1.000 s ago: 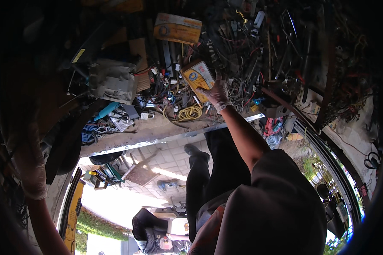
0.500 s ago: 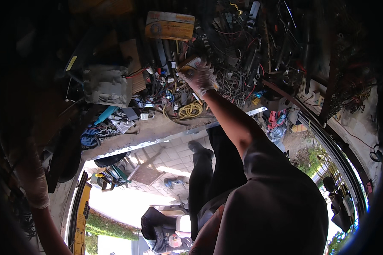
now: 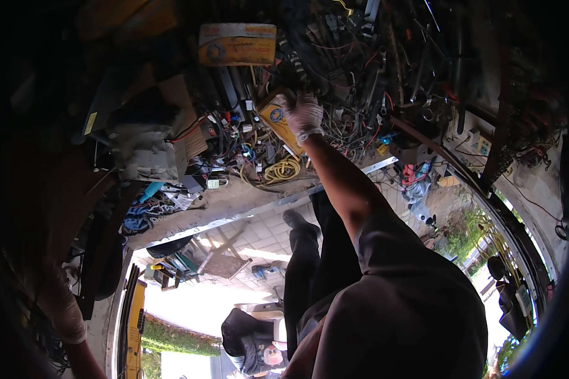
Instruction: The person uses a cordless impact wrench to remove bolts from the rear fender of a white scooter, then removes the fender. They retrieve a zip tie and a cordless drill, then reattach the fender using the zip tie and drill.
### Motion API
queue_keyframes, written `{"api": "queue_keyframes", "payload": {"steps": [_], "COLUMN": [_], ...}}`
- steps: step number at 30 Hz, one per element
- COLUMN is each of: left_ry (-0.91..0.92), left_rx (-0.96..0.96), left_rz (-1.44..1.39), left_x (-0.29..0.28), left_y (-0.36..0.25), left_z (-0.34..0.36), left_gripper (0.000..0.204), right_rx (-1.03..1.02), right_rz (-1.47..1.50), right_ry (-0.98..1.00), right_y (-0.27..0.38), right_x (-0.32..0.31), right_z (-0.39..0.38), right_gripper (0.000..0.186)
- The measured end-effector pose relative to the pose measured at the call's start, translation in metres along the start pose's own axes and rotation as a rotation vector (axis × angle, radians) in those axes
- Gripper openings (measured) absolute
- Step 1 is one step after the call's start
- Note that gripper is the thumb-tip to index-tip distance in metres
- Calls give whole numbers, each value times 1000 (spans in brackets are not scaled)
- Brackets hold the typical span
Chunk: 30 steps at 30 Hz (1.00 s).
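My right hand (image 3: 305, 115), in a thin whitish glove, reaches across the cluttered bench. Its curled fingers grip the right edge of a flat yellow box (image 3: 277, 122) with a blue ring-shaped print, which lies slanted over a tangle of wires. Below the box sits a coil of yellow cable (image 3: 282, 170). Far to the left, my left hand (image 3: 63, 304), also gloved, is in deep shadow; its fingers and anything in them cannot be made out.
A second yellow box (image 3: 237, 44) stands farther back. A grey dusty box-shaped thing (image 3: 144, 151) is left of the wires. Spanners (image 3: 427, 114) and other tools crowd the right side. A metal-edged ledge (image 3: 234, 215) runs along the front, with paved floor (image 3: 265, 222) below.
The yellow box under my right hand has turned and slid out to the left, showing more of its face. My right hand has shifted slightly to the right; the view has shifted a little too.
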<state>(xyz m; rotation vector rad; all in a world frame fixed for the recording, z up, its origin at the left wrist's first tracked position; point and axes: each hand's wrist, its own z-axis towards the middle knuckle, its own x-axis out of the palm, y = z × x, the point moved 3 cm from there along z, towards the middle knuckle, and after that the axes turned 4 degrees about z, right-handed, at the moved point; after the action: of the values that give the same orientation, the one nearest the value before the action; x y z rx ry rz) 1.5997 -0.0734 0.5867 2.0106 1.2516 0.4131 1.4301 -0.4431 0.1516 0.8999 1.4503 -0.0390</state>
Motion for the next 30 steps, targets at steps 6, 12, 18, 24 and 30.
{"api": "queue_keyframes", "payload": {"steps": [6,12,18,24,30], "left_ry": [-192,-15,-206,-123,-152], "left_rx": [-226,-427,-290,-331,-387], "left_rz": [-989,-1536,-1416,-1359,-1461], "left_x": [6,25,14,10,8], "left_y": [1,-3,-3,1,0], "left_z": [-7,-31,-15,-13,-14], "left_gripper": [40,38,39,39,45], "right_rx": [-109,28,1127,1349,1273], "right_rz": [-87,41,1360,1630,1767], "right_ry": [-77,-63,36,104,126], "right_y": [-2,-2,-67,-60,-41], "right_x": [6,-11,-11,29,18], "right_z": [1,-10,-107,-138,-134], "right_gripper": [52,56,46,44,51]}}
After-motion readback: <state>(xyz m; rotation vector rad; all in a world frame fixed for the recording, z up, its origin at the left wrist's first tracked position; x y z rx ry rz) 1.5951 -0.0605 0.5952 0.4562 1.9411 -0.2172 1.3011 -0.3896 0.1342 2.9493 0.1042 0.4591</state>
